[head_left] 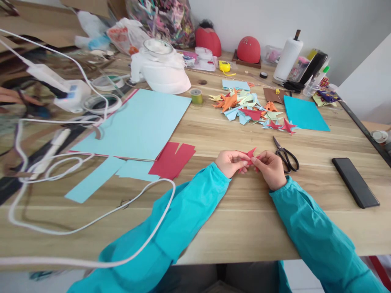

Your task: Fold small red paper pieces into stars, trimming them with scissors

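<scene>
A small folded piece of red paper [251, 153] is pinched between my two hands, just above the wooden table. My left hand [232, 162] closes on its left side with thumb and fingers. On the other side my right hand [270, 167] grips it in a thumb-and-finger pinch. Fingers cover much of the paper, but one pointed tip sticks up. Black-handled scissors [286, 156] lie right beside my right hand. Beyond my hands is a pile of folded paper cranes [252, 114] in orange, blue, yellow and red.
Red paper pieces [172, 160], light blue strips [94, 179] and large light blue sheets [137, 122] lie to the left. A white cable [171, 203] loops over my left sleeve. At right lies a black phone [355, 182]; behind is a turquoise paper stack [307, 114]. Another person's hand [15, 97] shows far left.
</scene>
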The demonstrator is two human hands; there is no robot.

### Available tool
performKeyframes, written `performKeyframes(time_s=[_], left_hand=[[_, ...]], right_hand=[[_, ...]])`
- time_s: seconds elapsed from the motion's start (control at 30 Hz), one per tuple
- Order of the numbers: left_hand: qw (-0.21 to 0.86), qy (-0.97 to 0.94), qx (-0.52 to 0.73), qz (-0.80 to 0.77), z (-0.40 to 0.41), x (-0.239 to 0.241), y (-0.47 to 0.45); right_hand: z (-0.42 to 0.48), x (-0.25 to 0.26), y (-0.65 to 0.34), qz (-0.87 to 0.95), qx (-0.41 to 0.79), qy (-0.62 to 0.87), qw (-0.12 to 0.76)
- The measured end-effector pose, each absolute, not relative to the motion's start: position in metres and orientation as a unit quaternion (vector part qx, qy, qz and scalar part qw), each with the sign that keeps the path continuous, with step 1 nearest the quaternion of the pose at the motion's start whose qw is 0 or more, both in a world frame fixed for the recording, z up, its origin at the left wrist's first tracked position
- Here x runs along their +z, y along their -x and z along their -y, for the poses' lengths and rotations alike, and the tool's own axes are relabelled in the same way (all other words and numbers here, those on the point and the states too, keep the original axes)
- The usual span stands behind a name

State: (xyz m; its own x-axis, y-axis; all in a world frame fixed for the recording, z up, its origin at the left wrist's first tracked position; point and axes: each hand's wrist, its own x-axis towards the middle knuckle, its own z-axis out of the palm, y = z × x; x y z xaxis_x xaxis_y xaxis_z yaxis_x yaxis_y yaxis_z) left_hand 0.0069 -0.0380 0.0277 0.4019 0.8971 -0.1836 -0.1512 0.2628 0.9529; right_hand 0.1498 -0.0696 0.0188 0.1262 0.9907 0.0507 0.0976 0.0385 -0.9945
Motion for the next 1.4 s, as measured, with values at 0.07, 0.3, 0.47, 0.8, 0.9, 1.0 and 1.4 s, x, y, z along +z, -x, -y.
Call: performKeyframes(time_s=[0.07,0.3,0.47,0.8,0.9,1.0,1.4], left_hand=[[0.704,-0.46,0.374,-0.391,0.037,0.0286,-0.0058],[0.707,-0.462,0.367,-0.389,0.0374,0.028,-0.0067],[0.684,-0.486,0.373,-0.395,0.0401,0.0251,-0.0101],[0.682,-0.475,0.387,-0.399,0.0389,0.025,-0.0098],[0.678,-0.475,0.392,-0.4,0.0392,0.0248,-0.01],[0.674,-0.476,0.398,-0.402,0.039,0.0238,-0.0101],[0.656,-0.498,0.402,-0.4,0.0401,0.0225,-0.0097]], right_hand=[[0.0692,0.0185,-0.1498,0.497,0.431,0.543,0.522],[0.0692,0.0181,-0.15,0.495,0.432,0.542,0.524],[0.0699,0.0194,-0.1503,0.5,0.44,0.533,0.522],[0.0687,0.0183,-0.1506,0.482,0.472,0.518,0.526],[0.0691,0.0197,-0.1502,0.484,0.473,0.523,0.518],[0.0697,0.0213,-0.1497,0.486,0.479,0.522,0.512],[0.0696,0.0205,-0.1497,0.531,0.478,0.486,0.503]])
